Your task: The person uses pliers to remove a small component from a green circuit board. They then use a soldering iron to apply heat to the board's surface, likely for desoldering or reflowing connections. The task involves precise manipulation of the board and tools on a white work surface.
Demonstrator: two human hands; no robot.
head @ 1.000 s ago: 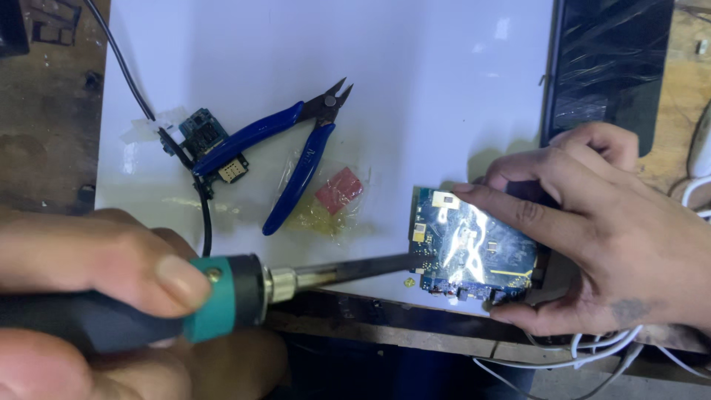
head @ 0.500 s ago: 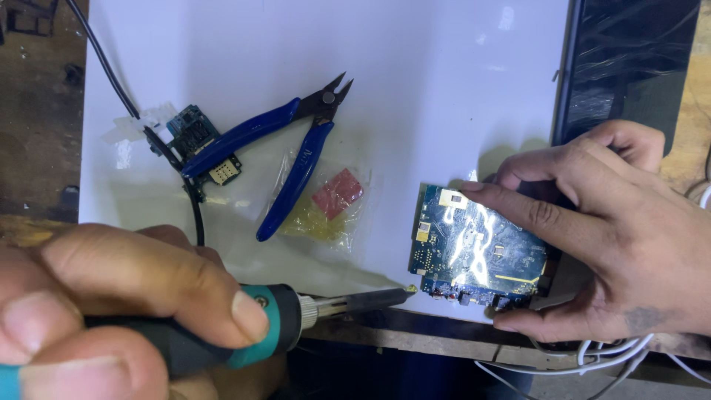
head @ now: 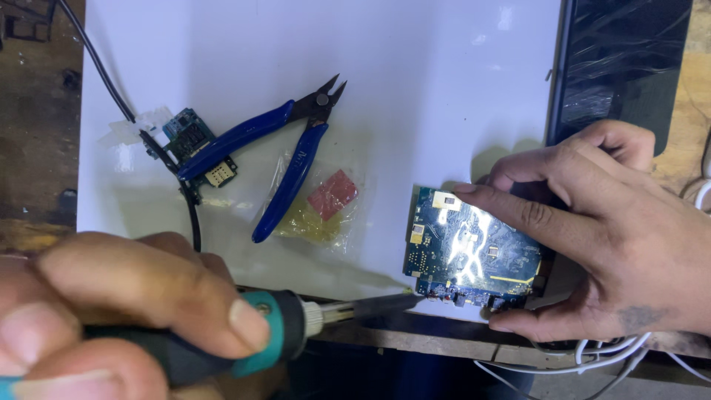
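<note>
Your left hand (head: 126, 311) has its fingers closed around the soldering iron (head: 296, 326) at lower left; its long axis runs left to right, tip pointing right at the circuit board's (head: 474, 255) lower-left corner; your right hand (head: 592, 230), nearer, pinches the board's edges on the white sheet (head: 444, 96).

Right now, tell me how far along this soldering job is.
Set out: blue cutters and a small board lie unused on the white sheet. In hand: the right hand pins the blue circuit board; the left hand brings the soldering iron tip to its lower-left corner. No finished joint is visible.
</note>
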